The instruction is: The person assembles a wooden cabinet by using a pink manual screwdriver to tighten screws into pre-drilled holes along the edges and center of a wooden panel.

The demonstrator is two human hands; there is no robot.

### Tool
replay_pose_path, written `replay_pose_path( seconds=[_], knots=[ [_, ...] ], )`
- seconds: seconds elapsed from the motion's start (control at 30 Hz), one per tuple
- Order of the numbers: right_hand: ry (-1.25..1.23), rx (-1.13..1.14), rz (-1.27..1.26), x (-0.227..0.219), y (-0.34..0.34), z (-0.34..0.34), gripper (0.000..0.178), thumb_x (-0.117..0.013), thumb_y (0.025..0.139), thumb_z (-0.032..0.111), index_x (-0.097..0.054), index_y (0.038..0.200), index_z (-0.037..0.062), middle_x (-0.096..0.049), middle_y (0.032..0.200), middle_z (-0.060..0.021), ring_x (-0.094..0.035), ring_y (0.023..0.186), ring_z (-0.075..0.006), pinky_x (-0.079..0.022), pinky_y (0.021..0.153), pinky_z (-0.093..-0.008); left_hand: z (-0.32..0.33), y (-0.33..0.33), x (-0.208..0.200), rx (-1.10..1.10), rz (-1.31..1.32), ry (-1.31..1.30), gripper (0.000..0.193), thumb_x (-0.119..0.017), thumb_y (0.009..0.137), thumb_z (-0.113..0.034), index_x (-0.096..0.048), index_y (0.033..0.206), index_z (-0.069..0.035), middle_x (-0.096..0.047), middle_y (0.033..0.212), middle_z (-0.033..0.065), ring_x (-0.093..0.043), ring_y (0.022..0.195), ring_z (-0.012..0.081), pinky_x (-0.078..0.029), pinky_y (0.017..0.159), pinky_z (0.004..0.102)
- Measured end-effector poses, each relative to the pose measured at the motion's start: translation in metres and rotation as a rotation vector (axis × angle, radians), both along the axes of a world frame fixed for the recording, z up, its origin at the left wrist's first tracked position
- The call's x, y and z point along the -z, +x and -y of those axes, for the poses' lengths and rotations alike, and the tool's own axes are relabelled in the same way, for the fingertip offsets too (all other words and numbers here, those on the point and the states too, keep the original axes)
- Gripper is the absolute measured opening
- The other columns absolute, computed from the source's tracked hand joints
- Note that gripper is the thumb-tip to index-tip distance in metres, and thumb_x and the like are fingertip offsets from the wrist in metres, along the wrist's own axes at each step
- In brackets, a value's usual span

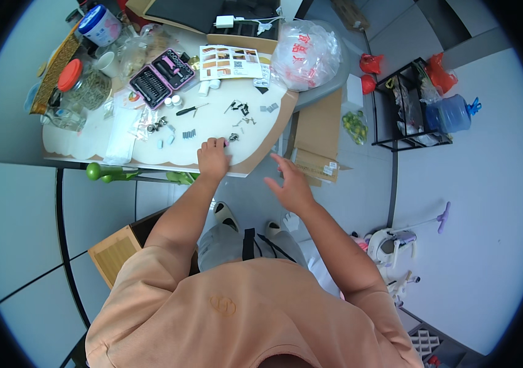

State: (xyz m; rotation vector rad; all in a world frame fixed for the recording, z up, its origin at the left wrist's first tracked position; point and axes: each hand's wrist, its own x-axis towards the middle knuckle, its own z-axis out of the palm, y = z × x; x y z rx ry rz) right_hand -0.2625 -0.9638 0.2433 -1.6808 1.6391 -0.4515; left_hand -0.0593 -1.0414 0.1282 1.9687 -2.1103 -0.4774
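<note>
My left hand rests at the front edge of the white table, its fingers bent together. A bit of pink shows at its fingertips, too small to name. Just beyond them lies a small heap of dark metal parts. My right hand hangs off the table's right side, thumb and fingers apart, holding nothing. Past the left hand lie a black-handled screwdriver, small black parts, loose screws, grey pegs and round metal fittings. An opened pink and black tool bit case lies behind them.
A printed picture sheet and a bulging plastic bag lie at the back. A red-lidded jar stands at the left. Below the table's right side are a cardboard box and a black rack. A green-ended frame sits under the front edge.
</note>
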Motion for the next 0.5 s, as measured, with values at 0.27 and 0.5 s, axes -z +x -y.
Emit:
replay_pose_path(
  seconds=[0.27, 0.5],
  knots=[
    [-0.005, -0.130, -0.060, 0.010, 0.015, 0.019, 0.056, -0.065, 0.083, 0.025, -0.044, 0.132, 0.0080, -0.051, 0.127, -0.0161, -0.052, 0.113, -0.0315, -0.043, 0.094, -0.0379, 0.011, 0.024, 0.008, -0.072, -0.112, 0.129, 0.027, -0.071, 0.076, -0.021, -0.064, 0.099, -0.008, -0.061, 0.096, 0.0120, -0.061, 0.088, 0.0299, -0.049, 0.076, 0.0397],
    [0.136, -0.137, 0.400, 0.027, 0.038, 0.039, 0.038, -0.058, 0.092, 0.024, -0.053, 0.121, -0.0006, -0.064, 0.104, -0.0118, -0.060, 0.097, -0.0201, -0.047, 0.086, -0.0331, -0.056, 0.014, -0.059, -0.122, -1.190, 0.438, 0.030, -0.056, 0.094, -0.020, -0.058, 0.119, -0.002, -0.063, 0.095, 0.0031, -0.057, 0.086, 0.0103, -0.047, 0.080, 0.0258]
  ],
)
